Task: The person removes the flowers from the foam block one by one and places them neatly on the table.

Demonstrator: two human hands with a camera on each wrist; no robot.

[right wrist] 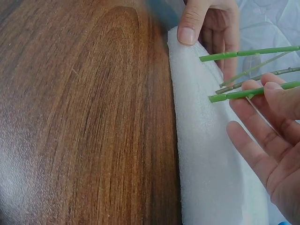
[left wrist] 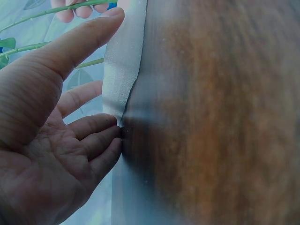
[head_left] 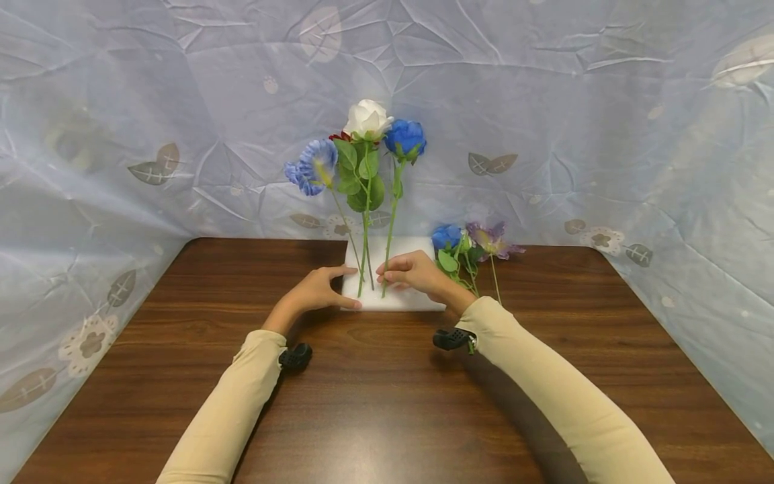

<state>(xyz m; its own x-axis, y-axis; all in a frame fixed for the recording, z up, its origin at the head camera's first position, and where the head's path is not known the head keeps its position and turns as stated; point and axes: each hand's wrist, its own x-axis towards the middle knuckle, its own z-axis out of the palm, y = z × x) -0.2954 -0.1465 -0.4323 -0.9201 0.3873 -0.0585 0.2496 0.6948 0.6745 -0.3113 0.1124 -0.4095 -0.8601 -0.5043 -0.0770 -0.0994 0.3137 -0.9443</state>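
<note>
Head view shows the foam [head_left: 411,302], a white slab, at the middle of the far edge of the bench [head_left: 363,390]. Over it, stems toward the near side, stand a white rose [head_left: 367,119], a pale blue flower [head_left: 316,165], a red flower [head_left: 340,136] mostly hidden behind the white one, and a blue rose [head_left: 406,138] on the right of the group. The right hand [head_left: 417,274] pinches the blue rose's stem between thumb and fingers, low down, near its cut end. That end meets the foam's top (whether it is sunk in, I cannot tell). The left hand [head_left: 311,290] rests at the foam's left end, thumb and fingers wide apart; in the left wrist view its straight fingers touch that end, and in the right wrist view its thumb lies over the near left corner.

Right of the foam, by the bench's far edge, are a second blue rose [head_left: 446,236] and a purple flower [head_left: 488,238], the right forearm in front of some stems. Patterned cloth [head_left: 242,101] hangs behind the bench and along both sides. Each wrist bears a black camera below a pale sleeve [head_left: 224,410].
</note>
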